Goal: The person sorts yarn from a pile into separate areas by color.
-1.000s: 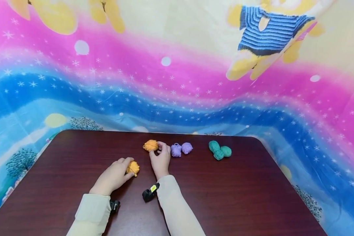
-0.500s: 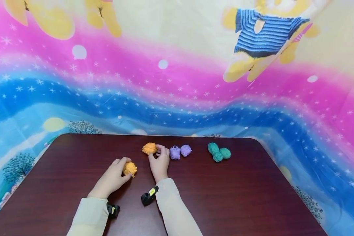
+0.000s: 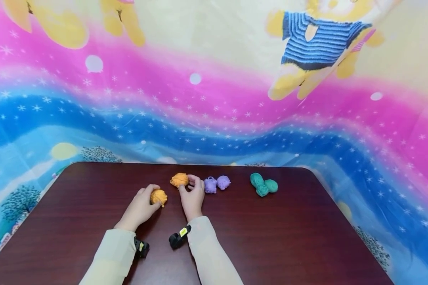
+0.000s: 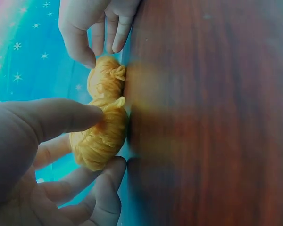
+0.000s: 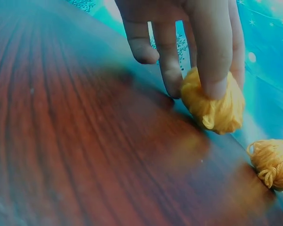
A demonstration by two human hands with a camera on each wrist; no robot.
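Observation:
In the head view my left hand (image 3: 139,206) pinches an orange-yellow yarn ball (image 3: 159,198) between thumb and fingers, low over the table. The left wrist view shows its thumb (image 4: 70,115) pressed against that ball (image 4: 100,141), fingers round the far side. Farther back, my right hand (image 3: 193,196) holds a second orange-yellow yarn ball (image 3: 179,180) from its right side, thumb and fingertips on it. The right wrist view has this second ball (image 5: 271,162) at its right edge, most of the right hand out of frame, and the left hand (image 5: 193,42) with its ball above.
Two purple yarn balls (image 3: 211,185) sit right beside my right hand. Farther right, green yarn balls (image 3: 262,187) lie in a cluster. The dark red-brown table (image 3: 271,237) ends against a printed cloth backdrop (image 3: 214,99).
My left hand has carried its yarn ball farther back on the table, nearer the second orange-yellow ball. The right hand stays at its ball. The whole head view has shifted slightly.

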